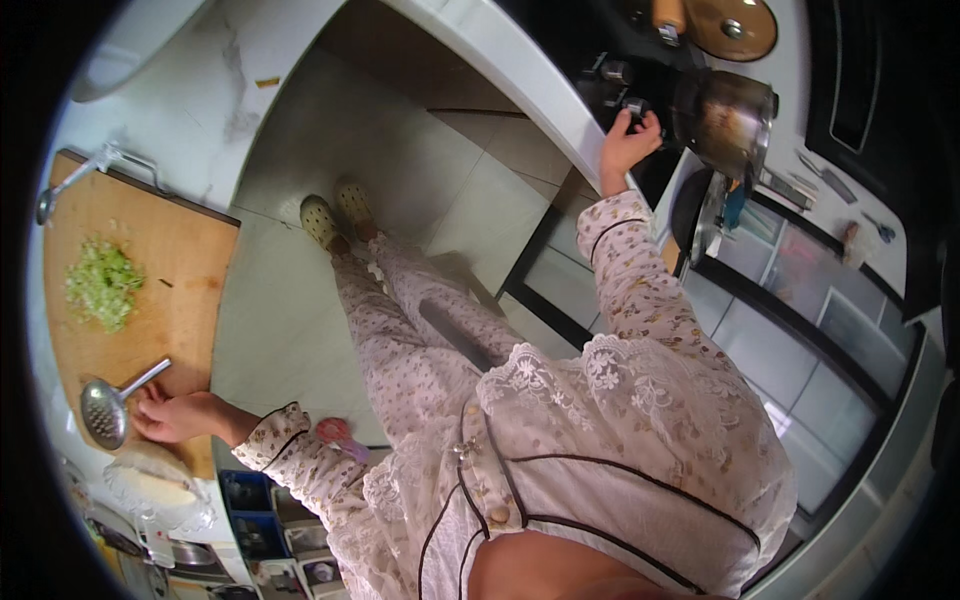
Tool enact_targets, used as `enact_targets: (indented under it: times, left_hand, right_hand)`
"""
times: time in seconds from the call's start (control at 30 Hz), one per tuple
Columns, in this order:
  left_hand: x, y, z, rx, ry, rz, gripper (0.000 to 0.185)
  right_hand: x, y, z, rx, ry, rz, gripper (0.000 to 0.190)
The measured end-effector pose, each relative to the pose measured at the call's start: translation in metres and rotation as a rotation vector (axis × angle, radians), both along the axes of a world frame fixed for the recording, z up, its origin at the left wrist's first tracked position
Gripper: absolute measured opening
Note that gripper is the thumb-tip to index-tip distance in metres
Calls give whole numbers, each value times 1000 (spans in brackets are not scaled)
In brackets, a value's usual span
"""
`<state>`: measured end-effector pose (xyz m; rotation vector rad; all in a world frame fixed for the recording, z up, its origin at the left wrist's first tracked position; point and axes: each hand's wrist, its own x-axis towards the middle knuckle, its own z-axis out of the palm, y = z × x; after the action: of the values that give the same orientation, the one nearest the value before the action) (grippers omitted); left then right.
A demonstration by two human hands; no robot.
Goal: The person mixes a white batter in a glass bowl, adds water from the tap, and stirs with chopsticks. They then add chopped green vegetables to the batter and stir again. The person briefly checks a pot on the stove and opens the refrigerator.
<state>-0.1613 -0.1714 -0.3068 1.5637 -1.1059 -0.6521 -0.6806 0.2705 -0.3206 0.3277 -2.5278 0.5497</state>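
Note:
My right hand (pixel 631 142) reaches to the front of a black gas stove, thumb and fingers at a metal stove knob (pixel 636 106). Just beyond it stands a stained stainless steel pot (pixel 724 124). At the far left, my left hand (pixel 176 416) is over the near end of a wooden cutting board (pixel 184 262), its fingers curled beside a metal slotted ladle (pixel 105 412). Whether they grip its handle cannot be told. Chopped pale green vegetable (pixel 103 285) lies heaped on the board. A metal utensil (pixel 101 165) crosses the board's far corner.
A brown glass lid (pixel 731 30) is behind the pot. Scissors (pixel 881 227) and other tools lie on the right counter. A clear plastic bag with something pale (pixel 154 480) sits close to my left hand. Blue bins (pixel 251 514) stand below the left counter. Tiled floor separates the counters.

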Motion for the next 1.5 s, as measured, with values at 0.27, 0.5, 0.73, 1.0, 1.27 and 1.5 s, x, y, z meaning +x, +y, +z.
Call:
enact_targets:
  times: [0.27, 0.5, 0.73, 1.0, 1.27, 1.5]
  left_hand:
    - [35, -9, 2, -300, -145, 123, 23]
    - [40, -15, 2, -395, -209, 170, 15]
    - [65, -24, -4, -281, -253, 186, 18]
    - [38, -11, -4, -264, -268, 196, 23]
    - [37, -9, -13, -249, -215, 234, 26]
    - [63, -29, -18, -367, -241, 218, 21]
  right_hand:
    - [-24, -16, -5, 120, 36, -43, 40]
    - [-12, -24, -4, 133, 42, -25, 37]
    - [-8, -31, -1, 108, 39, -35, 39]
    - [0, -34, -3, 33, 60, -100, 43]
    - [-3, -39, -16, -10, 87, -60, 39]
    - [-7, -39, -14, -27, 52, -55, 39]
